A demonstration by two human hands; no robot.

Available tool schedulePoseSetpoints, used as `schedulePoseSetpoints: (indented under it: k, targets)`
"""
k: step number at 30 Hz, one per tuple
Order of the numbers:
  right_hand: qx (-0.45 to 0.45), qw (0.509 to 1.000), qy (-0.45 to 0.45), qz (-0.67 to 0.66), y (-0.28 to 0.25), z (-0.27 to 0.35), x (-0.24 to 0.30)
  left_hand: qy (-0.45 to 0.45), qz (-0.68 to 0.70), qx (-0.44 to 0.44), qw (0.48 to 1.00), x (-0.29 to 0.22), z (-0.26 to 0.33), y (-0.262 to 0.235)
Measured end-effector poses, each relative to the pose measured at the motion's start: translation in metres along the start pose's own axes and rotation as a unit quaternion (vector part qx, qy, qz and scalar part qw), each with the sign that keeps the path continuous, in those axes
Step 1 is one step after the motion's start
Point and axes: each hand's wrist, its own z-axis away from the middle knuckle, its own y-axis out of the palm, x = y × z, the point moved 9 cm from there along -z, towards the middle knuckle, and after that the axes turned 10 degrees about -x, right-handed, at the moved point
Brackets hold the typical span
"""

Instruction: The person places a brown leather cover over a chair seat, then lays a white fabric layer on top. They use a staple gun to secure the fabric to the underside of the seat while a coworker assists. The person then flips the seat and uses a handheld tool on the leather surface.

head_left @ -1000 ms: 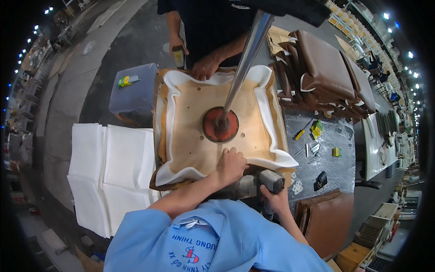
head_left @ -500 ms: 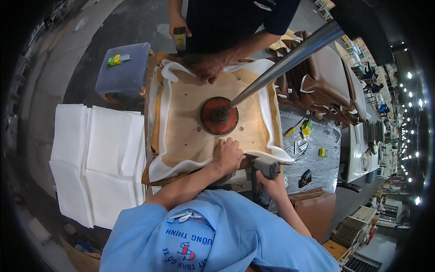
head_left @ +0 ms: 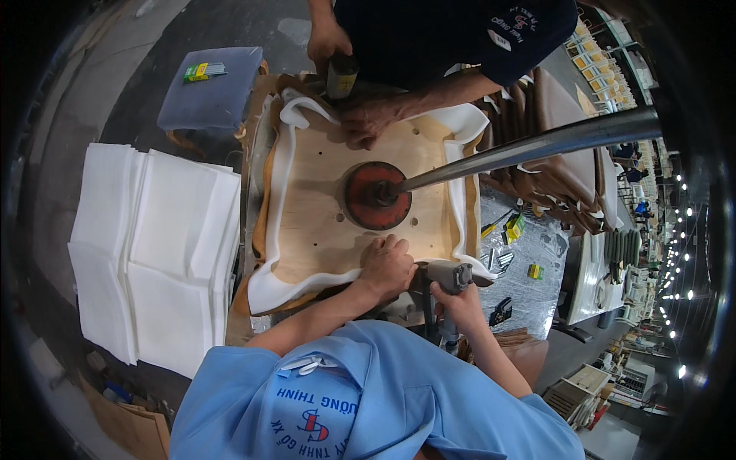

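Note:
A square wooden seat board (head_left: 310, 207) lies in front of me, ringed by white foam (head_left: 285, 176) and brown cover material (head_left: 261, 222). A round red press plate (head_left: 364, 207) on a metal rod (head_left: 529, 149) rests on its middle. My left hand (head_left: 389, 268) is closed over the near edge, fingers curled on the board and the folded foam and cover. My right hand (head_left: 462, 304) grips a grey staple gun (head_left: 451, 276), its nose at the near edge beside my left hand. Across the board, a co-worker's hand (head_left: 368, 123) presses the far edge; the other holds a second staple gun (head_left: 342, 77).
White foam sheets (head_left: 169, 230) are stacked at the left, below a blue padded seat (head_left: 211, 100) bearing a box of staples (head_left: 198, 72). On the right, brown covers (head_left: 560, 176) are piled up. A plastic-wrapped table (head_left: 521, 295) holds staple strips and small boxes.
The view has shifted slightly. The co-worker's staple gun has come down to the far edge. My staple gun has moved a little left, closer to my left hand, which stays on the near edge.

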Motion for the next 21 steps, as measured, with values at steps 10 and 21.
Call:
schedulePoseSetpoints:
  k: [10, 21]
  targets:
    - [0.014, 0.997, 0.016, 0.076, 0.004, -0.013, 0.006, -0.029, -0.012, 0.025, 0.999, 0.001, -0.001, 0.005]
    - [-0.013, 0.999, -0.037, 0.012, -0.006, 0.007, 0.005, -0.022, -0.067, 0.055, 0.996, -0.002, -0.009, 0.016]
